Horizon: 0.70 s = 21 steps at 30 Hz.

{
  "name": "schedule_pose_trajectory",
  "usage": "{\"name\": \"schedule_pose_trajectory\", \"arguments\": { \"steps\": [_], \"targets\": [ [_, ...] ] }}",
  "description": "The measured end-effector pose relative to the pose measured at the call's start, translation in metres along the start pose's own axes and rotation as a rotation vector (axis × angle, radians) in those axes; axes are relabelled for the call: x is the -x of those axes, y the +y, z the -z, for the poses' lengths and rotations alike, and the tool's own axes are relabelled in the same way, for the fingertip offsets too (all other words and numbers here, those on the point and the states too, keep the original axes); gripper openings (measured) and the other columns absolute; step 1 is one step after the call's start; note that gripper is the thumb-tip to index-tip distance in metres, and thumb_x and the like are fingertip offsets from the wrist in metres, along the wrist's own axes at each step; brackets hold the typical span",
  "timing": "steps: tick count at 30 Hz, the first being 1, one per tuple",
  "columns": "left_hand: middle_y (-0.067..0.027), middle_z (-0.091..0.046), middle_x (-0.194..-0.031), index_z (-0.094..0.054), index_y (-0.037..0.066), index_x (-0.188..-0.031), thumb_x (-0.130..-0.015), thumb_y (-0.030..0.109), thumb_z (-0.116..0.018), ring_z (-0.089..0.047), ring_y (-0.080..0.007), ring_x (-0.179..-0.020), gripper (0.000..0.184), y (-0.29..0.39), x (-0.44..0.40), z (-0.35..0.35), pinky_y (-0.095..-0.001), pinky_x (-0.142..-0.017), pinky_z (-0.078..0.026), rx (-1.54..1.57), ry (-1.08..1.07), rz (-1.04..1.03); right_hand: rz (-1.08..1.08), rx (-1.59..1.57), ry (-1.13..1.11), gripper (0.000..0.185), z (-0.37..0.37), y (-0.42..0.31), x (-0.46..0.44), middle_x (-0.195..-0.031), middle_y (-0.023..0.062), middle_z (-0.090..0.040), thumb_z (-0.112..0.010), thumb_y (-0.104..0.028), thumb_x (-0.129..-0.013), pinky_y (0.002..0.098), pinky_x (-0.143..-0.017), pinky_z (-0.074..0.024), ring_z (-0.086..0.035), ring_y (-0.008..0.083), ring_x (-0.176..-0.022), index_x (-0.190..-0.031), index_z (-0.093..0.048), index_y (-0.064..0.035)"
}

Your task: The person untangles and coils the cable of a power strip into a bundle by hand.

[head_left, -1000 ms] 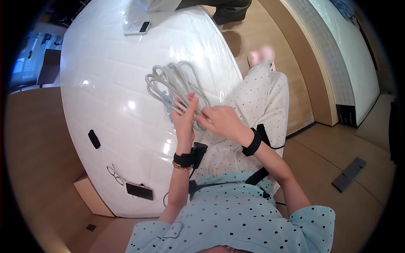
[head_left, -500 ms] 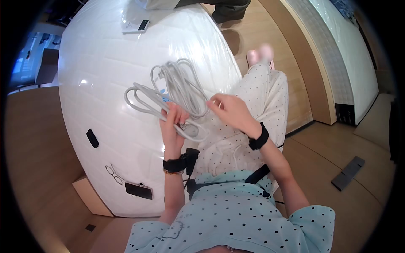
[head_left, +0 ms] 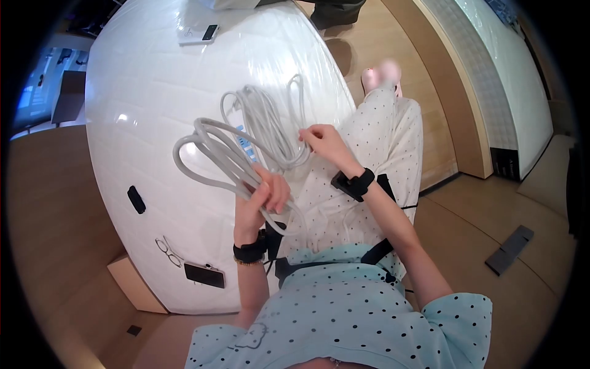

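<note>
Loops of a thick light-grey cable (head_left: 212, 132) are gathered in my left hand (head_left: 269, 195), whose fingers wrap round them. A strand hangs below that hand over my lap. My right hand (head_left: 327, 146) pinches another strand of the cable at the edge of a looser heap. That heap of grey loops (head_left: 261, 117) lies on the plastic-covered mattress (head_left: 153, 104), just beyond my hands. Between the held loops and the heap shows a blue-and-white label (head_left: 246, 144), partly hidden by the cable.
On the mattress lie a black phone (head_left: 204, 275), glasses (head_left: 167, 251), a small black object (head_left: 136, 200) and a white device (head_left: 200, 35). Another person's dark trouser leg (head_left: 338, 13) is at the far edge. A grey strip (head_left: 510, 250) lies on the floor to the right.
My left hand has come slightly nearer me and turned, with its loops raised and spread. My right hand has closed on a strand, and a loop of the heap now stands further out.
</note>
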<state>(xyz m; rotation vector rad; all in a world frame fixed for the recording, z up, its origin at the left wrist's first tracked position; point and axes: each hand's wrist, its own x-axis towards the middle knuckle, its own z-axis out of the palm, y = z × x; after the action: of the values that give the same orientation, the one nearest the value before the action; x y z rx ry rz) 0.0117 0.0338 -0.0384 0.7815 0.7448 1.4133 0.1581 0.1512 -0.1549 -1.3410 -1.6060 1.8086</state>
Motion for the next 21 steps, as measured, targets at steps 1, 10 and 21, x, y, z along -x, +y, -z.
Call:
{"name": "schedule_pose_trajectory", "arguments": {
  "steps": [1, 10, 21],
  "targets": [
    [0.0031, -0.033, -0.049, -0.033, 0.012, -0.075, -0.093, 0.030, -0.048, -0.036, -0.0092, -0.045, 0.030, 0.000, -0.001, 0.005, -0.0239, -0.052, -0.030, -0.022, 0.044, 0.002, 0.013, -0.056, 0.025, 0.043, 0.004, -0.005, 0.003, -0.065, 0.0085, -0.060, -0.056, -0.037, -0.086, 0.0272, -0.057, -0.0437, -0.055, 0.0140, -0.057, -0.084, -0.064, 0.0044],
    [-0.0006, -0.041, -0.056, -0.042, 0.008, -0.079, -0.094, 0.021, -0.046, -0.043, -0.0114, -0.053, 0.020, 0.002, -0.012, 0.008, -0.0248, -0.054, -0.035, -0.121, 0.423, 0.162, 0.265, 0.158, 0.270, 0.022, 0.033, -0.032, 0.021, -0.067, 0.0049, -0.059, -0.066, -0.018, -0.079, 0.0243, -0.053, -0.0412, -0.053, 0.0125, -0.056, -0.070, -0.061, 0.0008],
    [-0.0144, -0.056, -0.119, -0.050, -0.003, -0.114, -0.093, 0.024, -0.051, -0.054, -0.0199, -0.109, 0.035, -0.016, -0.020, 0.014, -0.0306, -0.080, -0.048, -0.337, 0.589, 0.266, 0.790, 0.272, 0.486, 0.009, 0.028, -0.060, 0.053, -0.078, 0.0077, -0.060, -0.068, 0.000, -0.072, 0.0277, -0.055, -0.0441, -0.056, 0.0209, -0.061, -0.077, -0.061, -0.0007]
  ]
}}
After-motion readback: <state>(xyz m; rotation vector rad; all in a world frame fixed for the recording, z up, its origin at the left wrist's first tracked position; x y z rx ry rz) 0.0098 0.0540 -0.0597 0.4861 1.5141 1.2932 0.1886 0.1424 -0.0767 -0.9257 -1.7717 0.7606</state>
